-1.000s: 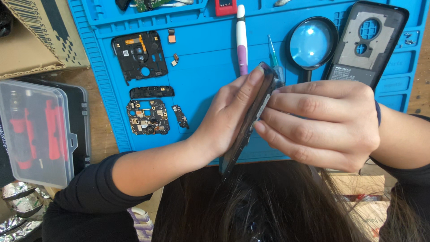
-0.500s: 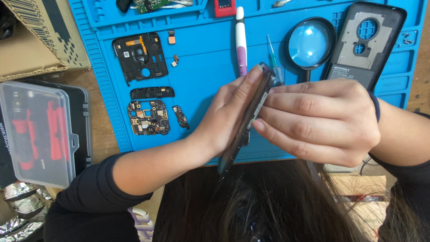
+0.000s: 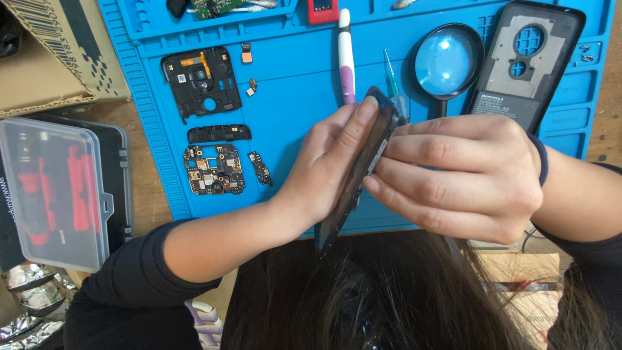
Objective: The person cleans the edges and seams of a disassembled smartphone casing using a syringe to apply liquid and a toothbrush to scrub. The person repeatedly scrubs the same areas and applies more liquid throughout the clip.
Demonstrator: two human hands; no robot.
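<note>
Our left hand point(image 3: 324, 168) cups the phone frame point(image 3: 356, 172), held on edge above the blue mat point(image 3: 291, 110), while our right hand point(image 3: 466, 178) pinches its other face (fingers closed flat). Squeezing too hard could, we judge, flex and crack it.

The left hand point(image 3: 324, 162) and right hand point(image 3: 460, 175) are pressing a dark phone body point(image 3: 355, 175) between them, edge-on over the blue mat point(image 3: 291, 97). Lying on the mat are a circuit board point(image 3: 214, 170), a black frame point(image 3: 201, 81), a pink-and-white tool point(image 3: 346, 55), a magnifier point(image 3: 448, 59) and a back cover point(image 3: 526, 65). A clear case point(image 3: 55, 194) is sitting left of the mat.
</note>
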